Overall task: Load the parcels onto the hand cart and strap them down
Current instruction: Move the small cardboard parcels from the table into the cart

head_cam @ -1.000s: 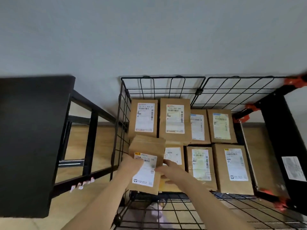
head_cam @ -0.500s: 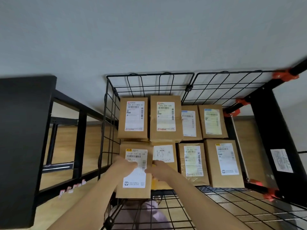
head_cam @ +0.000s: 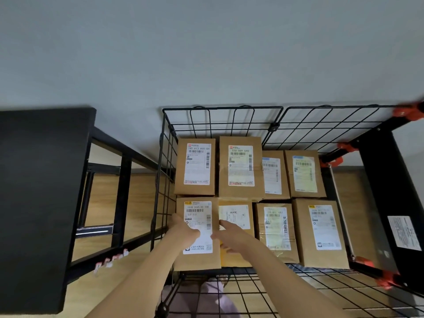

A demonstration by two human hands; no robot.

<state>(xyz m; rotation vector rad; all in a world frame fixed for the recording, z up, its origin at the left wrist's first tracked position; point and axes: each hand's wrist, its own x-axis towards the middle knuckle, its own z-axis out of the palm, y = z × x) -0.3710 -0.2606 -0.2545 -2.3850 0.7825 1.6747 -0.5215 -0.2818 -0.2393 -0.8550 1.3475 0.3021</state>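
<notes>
Lying flat in the near-left corner of the wire hand cart (head_cam: 222,108), the labelled parcel (head_cam: 198,260) sits between both hands, the left hand (head_cam: 185,230) resting fairly straight fingers on its label, the right hand (head_cam: 231,235) touching its right edge with fingers extended.

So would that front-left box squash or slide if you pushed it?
Probably stiff: the box has straight edges and a flat top. Likely hard to slide sideways, packed close between the wire wall and another box. Unlikely to tip, I'd guess: it lies flat.
</notes>
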